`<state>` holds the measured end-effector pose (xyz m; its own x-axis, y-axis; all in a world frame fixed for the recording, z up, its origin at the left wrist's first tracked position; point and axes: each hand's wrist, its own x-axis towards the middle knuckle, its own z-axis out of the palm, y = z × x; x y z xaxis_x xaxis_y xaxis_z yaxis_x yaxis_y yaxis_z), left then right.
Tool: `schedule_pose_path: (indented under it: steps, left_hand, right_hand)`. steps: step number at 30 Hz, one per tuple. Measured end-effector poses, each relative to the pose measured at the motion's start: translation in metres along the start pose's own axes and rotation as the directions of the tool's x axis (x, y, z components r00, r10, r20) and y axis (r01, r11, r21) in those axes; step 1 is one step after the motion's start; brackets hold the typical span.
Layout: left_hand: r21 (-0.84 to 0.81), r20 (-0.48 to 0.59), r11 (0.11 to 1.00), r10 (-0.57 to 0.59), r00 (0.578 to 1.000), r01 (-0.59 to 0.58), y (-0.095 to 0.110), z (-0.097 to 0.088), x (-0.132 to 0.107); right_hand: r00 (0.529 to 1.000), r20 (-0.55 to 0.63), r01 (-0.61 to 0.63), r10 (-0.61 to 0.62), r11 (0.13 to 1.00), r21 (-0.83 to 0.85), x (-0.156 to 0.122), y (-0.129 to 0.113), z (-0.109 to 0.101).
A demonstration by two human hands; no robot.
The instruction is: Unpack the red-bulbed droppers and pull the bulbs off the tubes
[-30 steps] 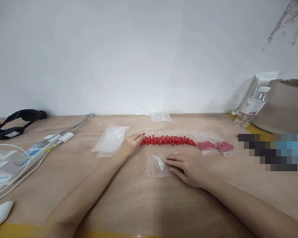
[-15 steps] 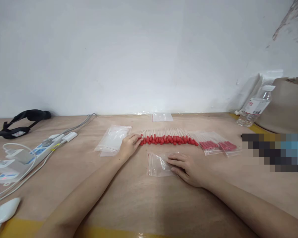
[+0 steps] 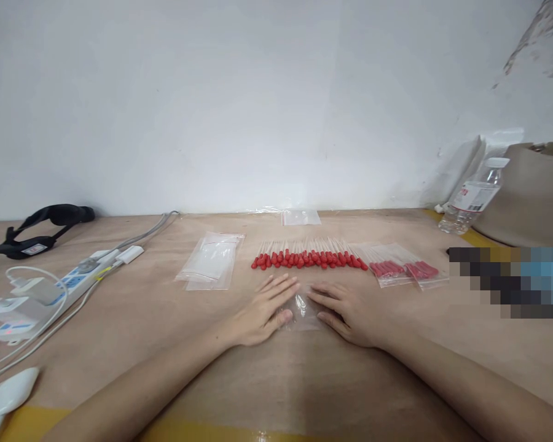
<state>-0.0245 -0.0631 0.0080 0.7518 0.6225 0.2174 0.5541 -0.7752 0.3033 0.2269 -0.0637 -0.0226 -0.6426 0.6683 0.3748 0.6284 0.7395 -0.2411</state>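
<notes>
A small clear zip bag [image 3: 303,309] lies flat on the brown table in front of me. My left hand [image 3: 263,310] rests on its left side with the fingers stretched out flat. My right hand [image 3: 349,312] lies on its right side, fingers also flat and apart. Just beyond the bag runs a row of several red-tipped sticks [image 3: 308,256]. Right of that row lie two filled bags of red-tipped sticks [image 3: 403,269]. A stack of empty clear bags [image 3: 209,260] sits to the left of the row.
A white power strip with plugs and cables [image 3: 50,286] lies at the left, a black strap [image 3: 41,224] behind it. A water bottle [image 3: 472,196] and a tan bag [image 3: 532,193] stand at the right. Another small clear bag [image 3: 300,217] lies near the wall.
My left hand has left the left end of the stick row and come down onto the small zip bag. The right hand has stayed on the bag.
</notes>
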Motion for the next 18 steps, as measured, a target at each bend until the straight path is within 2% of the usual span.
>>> schedule_pose_path:
  steps: [3, 6, 9, 11, 13, 15, 17, 18]
  left_hand:
    - [0.074, 0.171, 0.997, -0.022, 0.985, 0.009, -0.001, 0.003, -0.006]
    - [0.092, 0.204, 0.995, -0.057, 0.977, 0.039, -0.004, 0.005, -0.012]
    - [0.042, 0.122, 0.995, -0.092, 0.988, 0.087, -0.005, 0.007, -0.014]
    - [-0.06, 0.001, 0.985, -0.161, 0.987, 0.161, -0.006, 0.01, -0.011]
    - [-0.194, -0.129, 0.948, -0.28, 0.951, 0.252, -0.011, 0.013, -0.004]
    - [-0.292, -0.19, 0.897, -0.396, 0.898, 0.333, -0.019, 0.016, 0.005]
    - [-0.331, -0.18, 0.855, -0.472, 0.863, 0.399, -0.028, 0.017, 0.016]
    - [-0.34, -0.155, 0.837, -0.499, 0.853, 0.428, -0.032, 0.017, 0.02]
  right_hand:
    - [0.998, 0.07, -0.004, 0.006, 1.0, -0.029, -0.001, 0.001, -0.001]
    - [0.994, 0.101, -0.032, 0.036, 0.999, -0.045, -0.004, 0.0, 0.001]
    - [0.996, 0.082, -0.039, 0.042, 0.998, -0.041, -0.004, -0.001, 0.0]
    - [0.998, 0.025, -0.055, 0.055, 0.998, -0.034, -0.002, 0.002, -0.005]
    - [0.986, -0.09, -0.143, 0.139, 0.989, -0.044, 0.002, 0.011, -0.017]
    - [0.937, -0.21, -0.304, 0.28, 0.948, -0.09, 0.004, 0.03, -0.034]
    - [0.827, -0.323, -0.536, 0.46, 0.818, -0.208, 0.001, 0.056, -0.052]
    - [0.773, -0.33, -0.627, 0.541, 0.731, -0.269, -0.002, 0.072, -0.061]
